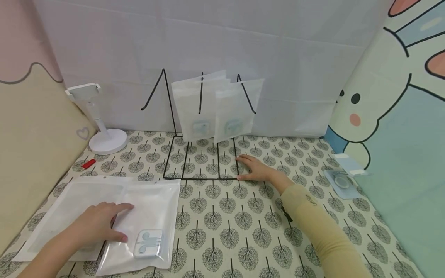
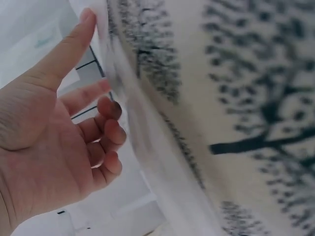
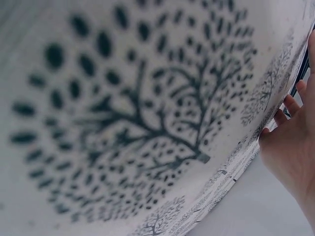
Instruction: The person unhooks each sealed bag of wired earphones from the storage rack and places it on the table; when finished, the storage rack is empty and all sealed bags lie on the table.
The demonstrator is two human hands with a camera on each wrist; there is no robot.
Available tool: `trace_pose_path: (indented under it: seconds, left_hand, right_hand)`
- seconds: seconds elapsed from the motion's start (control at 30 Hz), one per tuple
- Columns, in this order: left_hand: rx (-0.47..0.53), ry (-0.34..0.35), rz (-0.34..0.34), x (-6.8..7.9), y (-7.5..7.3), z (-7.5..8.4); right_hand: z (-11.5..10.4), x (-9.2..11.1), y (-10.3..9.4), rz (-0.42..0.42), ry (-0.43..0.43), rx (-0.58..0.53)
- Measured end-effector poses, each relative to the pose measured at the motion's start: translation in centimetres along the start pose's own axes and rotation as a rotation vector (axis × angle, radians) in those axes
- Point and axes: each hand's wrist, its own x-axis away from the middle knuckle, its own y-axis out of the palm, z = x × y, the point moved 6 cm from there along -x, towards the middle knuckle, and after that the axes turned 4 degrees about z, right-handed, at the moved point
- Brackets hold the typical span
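My left hand (image 1: 99, 224) is over two white zip bags lying at the left front. Its index finger and thumb extend over the nearer bag (image 1: 149, 200), which has a white boxed earphone set (image 1: 148, 243) in it. In the left wrist view the other fingers of the left hand (image 2: 59, 128) bend loosely, with nothing between them. Fingertips of my right hand (image 1: 257, 170) rest at the right edge of the black wire display rack (image 1: 199, 179). Similar bags (image 1: 236, 112) hang from the rack's hooks. The right hand (image 3: 290, 137) appears only partly in the right wrist view.
The second bag (image 1: 74, 204) lies partly under the nearer one. A white phone stand (image 1: 108, 142) and a red USB-stick-like object (image 1: 88, 164) are at the left. A pale blue and white stand (image 1: 342, 181) is at the right. Tree-patterned cloth (image 1: 222, 220) covers the table.
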Motion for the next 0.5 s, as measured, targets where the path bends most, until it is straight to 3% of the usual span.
trace_pose_path:
  seconds: [0.23, 0.5]
  left_hand:
    - [-0.04, 0.038, 0.068, -1.2, -3.7, 1.8]
    - [0.13, 0.075, 0.239, -4.4, -8.3, 3.8]
  right_hand:
    - [-0.3, 0.1, -0.3, 0.021, -0.013, 0.008]
    - [-0.3, -0.1, -0.3, 0.048, -0.038, -0.015]
